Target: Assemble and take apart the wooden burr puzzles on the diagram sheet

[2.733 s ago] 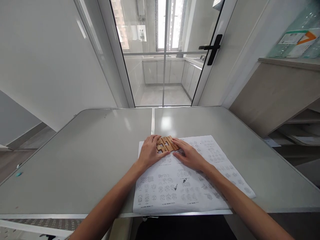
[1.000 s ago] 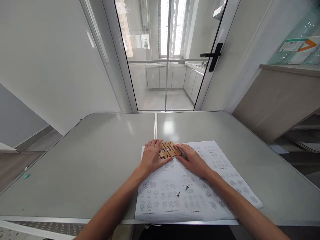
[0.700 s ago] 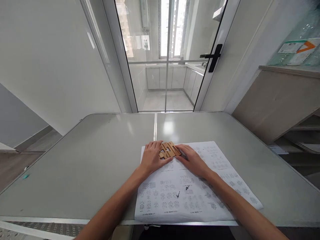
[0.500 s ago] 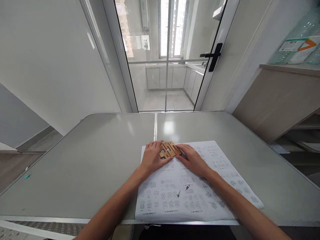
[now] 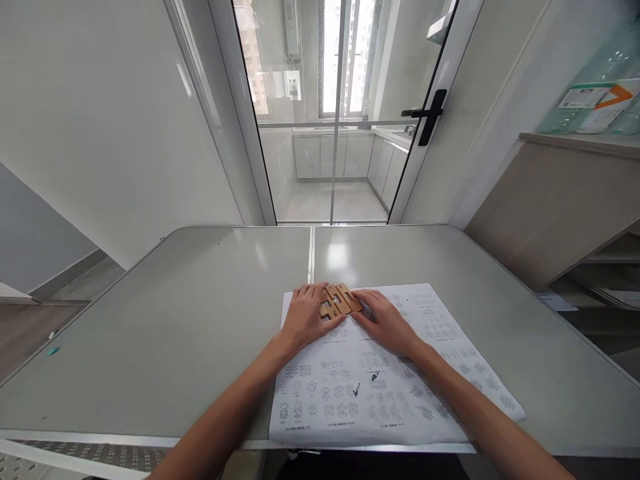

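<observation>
A plain white wall (image 5: 110, 120) fills the left of the room, meeting a pale-framed glass door (image 5: 453, 57) straight ahead, through which white cupboards (image 5: 320, 157) and a bright window (image 5: 347, 60) can be seen. Below the door spreads the grey-green surface (image 5: 165, 340), its far corners cut at a slant, its rim edged in metal, a pale strip (image 5: 311, 257) running down from the far edge and a patch of light shining beside it. To the right stands a wood-toned shelf unit (image 5: 555, 207) carrying a clear greenish package (image 5: 583, 110) with a label. A white paper sheet (image 5: 350, 360), printed with rows of small drawings, lies on the surface up to its near edge. Over its far part are the left hand (image 5: 305, 315) and the right hand (image 5: 384, 321), each with thumb and fingers closed around one end of the wooden pieces (image 5: 343, 301), which sit between them, side by side, with slots cut through. The door's black handle (image 5: 431, 117) is at right. A tiny teal bit (image 5: 53, 351) lies near the surface's left edge.
</observation>
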